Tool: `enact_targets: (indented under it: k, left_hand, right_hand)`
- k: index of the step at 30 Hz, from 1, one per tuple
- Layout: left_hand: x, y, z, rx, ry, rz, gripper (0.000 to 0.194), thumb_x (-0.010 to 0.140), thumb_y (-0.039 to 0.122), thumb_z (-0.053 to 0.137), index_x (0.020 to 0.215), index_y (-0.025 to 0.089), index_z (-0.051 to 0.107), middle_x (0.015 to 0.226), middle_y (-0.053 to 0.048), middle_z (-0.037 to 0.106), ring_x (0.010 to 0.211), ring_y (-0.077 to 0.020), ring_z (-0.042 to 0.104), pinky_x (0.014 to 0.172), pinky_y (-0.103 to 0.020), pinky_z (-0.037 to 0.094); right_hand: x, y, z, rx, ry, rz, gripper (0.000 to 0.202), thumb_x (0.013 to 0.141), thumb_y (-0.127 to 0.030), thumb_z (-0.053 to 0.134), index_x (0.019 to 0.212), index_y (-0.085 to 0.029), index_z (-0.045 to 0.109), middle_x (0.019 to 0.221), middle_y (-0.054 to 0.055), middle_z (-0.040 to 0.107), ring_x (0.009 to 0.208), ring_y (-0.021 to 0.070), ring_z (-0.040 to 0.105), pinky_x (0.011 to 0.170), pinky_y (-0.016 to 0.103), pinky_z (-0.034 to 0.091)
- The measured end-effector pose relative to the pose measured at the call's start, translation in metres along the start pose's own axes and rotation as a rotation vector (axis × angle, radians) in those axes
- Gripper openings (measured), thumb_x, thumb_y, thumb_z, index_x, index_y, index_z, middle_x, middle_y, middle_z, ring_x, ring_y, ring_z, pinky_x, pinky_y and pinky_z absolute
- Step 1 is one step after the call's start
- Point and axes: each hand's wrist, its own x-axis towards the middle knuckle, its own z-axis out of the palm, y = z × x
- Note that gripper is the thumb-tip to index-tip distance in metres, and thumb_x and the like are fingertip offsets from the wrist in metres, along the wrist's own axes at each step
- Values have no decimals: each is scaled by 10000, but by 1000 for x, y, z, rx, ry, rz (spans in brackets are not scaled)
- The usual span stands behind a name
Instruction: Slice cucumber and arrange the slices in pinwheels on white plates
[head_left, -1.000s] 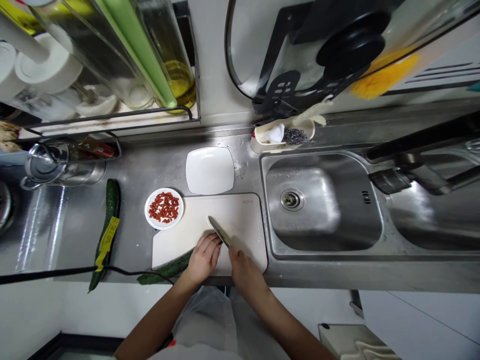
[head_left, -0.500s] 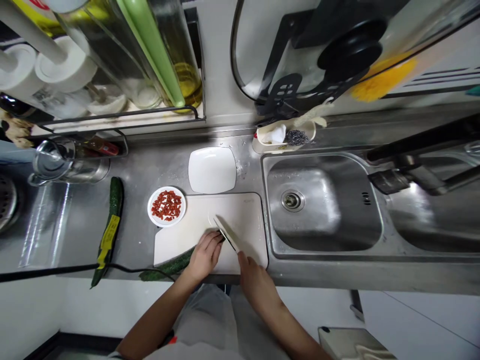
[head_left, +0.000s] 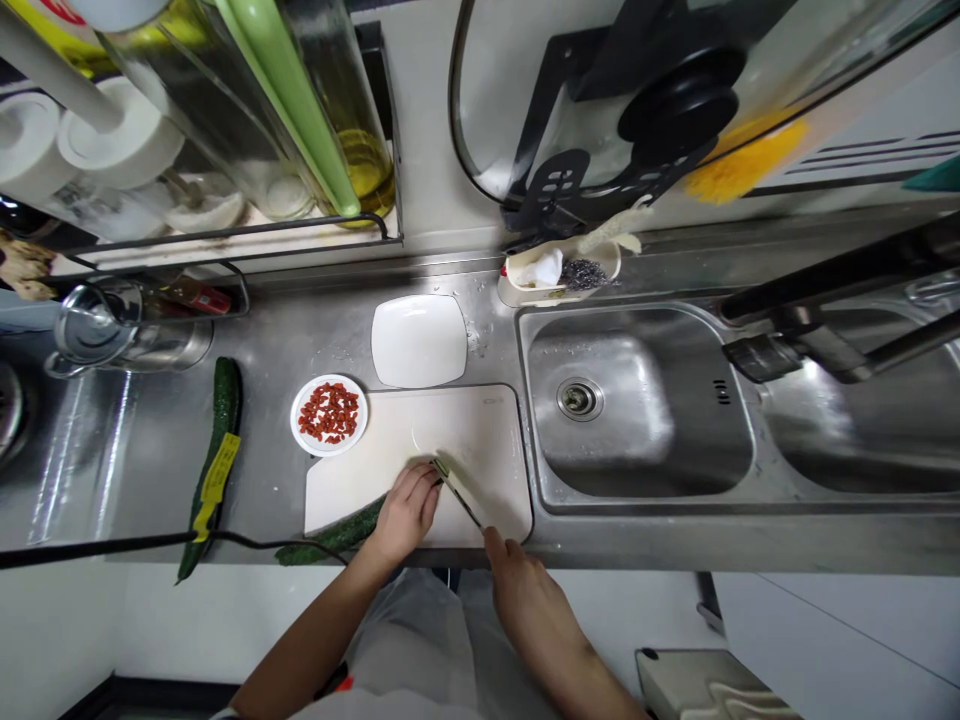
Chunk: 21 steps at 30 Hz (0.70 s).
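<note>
A dark green cucumber (head_left: 341, 530) lies slantwise over the front left of the white cutting board (head_left: 480, 430). My left hand (head_left: 405, 508) is closed over its right end, fingers curled down on it. In my right hand (head_left: 517, 575) is the handle of a knife (head_left: 463, 497). The blade points up and left, its tip by the cucumber's end beside my left fingertips. Whether the edge is in the flesh I cannot tell. A round white dish of small red dried berries (head_left: 328, 414) overlaps the board's upper left corner.
Behind the board stands a square white plate (head_left: 418, 340). A second cucumber with a yellow label (head_left: 220, 465) lies at the left, a black cable (head_left: 247, 540) crossing it. To the right is a steel sink (head_left: 645, 400) with a black faucet (head_left: 795, 340). A sponge holder (head_left: 525, 292) sits behind.
The knife tip has drawn back toward me and my right hand has shifted slightly right and down. My left hand stays on the cucumber. The whole view has shifted a little.
</note>
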Motion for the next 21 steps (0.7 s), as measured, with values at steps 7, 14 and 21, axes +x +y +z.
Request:
enact_targets:
  k: [7,14,21]
  left_hand:
    - [0,-1,2,-8,19,4,286,888,140,458,1158,174,547,1097,-105,620,1094,-217,562,957,-435,491]
    - [0,0,1,0,26,5,278,884,146,462,1144,174,557,1088,-104,628,1091,-215,570,954,-429,499]
    - [1,0,1,-15,-3,-2,294,889,135,443,1161,174,547,1087,-103,626,1096,-223,563,970,-452,483]
  right_hand:
    - [2,2,-1,-8,-8,-7,486,829,34,308,1244,-167,463,913,89,658,786,172,661,610,212,453]
    - [7,0,-8,7,-12,-42,487,822,47,296,1221,-157,488,918,90,661,815,167,655,664,218,457]
    - [19,-6,-23,10,-71,-36,422,857,12,278,1146,-169,526,905,95,654,834,187,657,659,236,458]
